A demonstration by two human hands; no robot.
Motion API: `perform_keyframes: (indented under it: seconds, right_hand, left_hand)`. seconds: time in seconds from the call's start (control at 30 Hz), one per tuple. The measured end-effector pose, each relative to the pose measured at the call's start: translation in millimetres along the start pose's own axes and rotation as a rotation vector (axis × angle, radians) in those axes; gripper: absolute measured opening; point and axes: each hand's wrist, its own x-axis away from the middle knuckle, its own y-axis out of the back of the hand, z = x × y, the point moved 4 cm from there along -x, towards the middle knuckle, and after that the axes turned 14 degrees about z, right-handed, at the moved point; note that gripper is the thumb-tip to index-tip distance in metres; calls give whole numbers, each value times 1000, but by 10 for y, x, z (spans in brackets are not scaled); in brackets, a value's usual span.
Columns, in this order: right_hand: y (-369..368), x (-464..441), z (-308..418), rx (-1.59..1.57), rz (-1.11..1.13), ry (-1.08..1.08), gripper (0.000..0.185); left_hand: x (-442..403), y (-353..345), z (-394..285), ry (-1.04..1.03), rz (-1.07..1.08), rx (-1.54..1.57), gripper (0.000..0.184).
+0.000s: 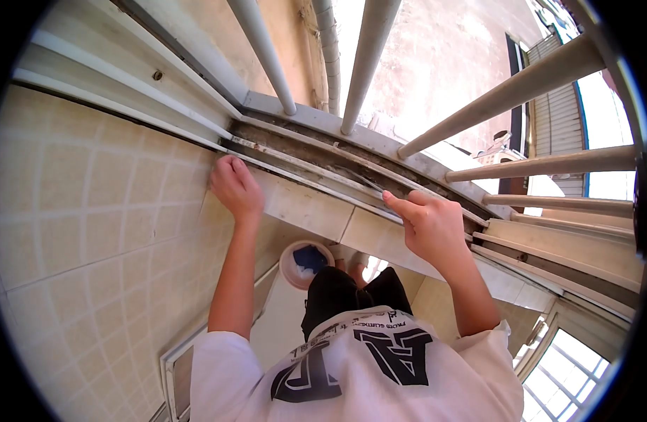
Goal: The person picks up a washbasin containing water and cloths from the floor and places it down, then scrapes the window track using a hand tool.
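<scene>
My right hand is closed round a thin tool, whose slim end points up and left into the dirty window track. Most of the tool is hidden in the fingers, so its kind cannot be made out. My left hand rests with curled fingers at the inner edge of the white window frame, beside the tiled sill. Whether anything is inside that hand is hidden. Dark grime lies along the track between the two hands.
Metal bars stand beyond the track, with a yard outside. A tiled wall is at the left. Below the sill, a round basin holds a blue cloth. Another barred window shows at the lower right.
</scene>
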Motion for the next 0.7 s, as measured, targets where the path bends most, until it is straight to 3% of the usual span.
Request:
perform_keyframes:
  seconds: [0.23, 0.4, 0.7]
  right_hand:
    - [181, 224, 27, 27, 94, -67, 41]
    - [-139, -324, 143, 22, -5, 22, 41]
    - [40, -274, 230, 46, 79, 21, 43]
  left_hand:
    - [-21, -11, 12, 3, -17, 22, 27]
    - [-9, 35, -43, 0, -9, 49, 25]
    - [-8, 12, -7, -3, -15, 71, 23]
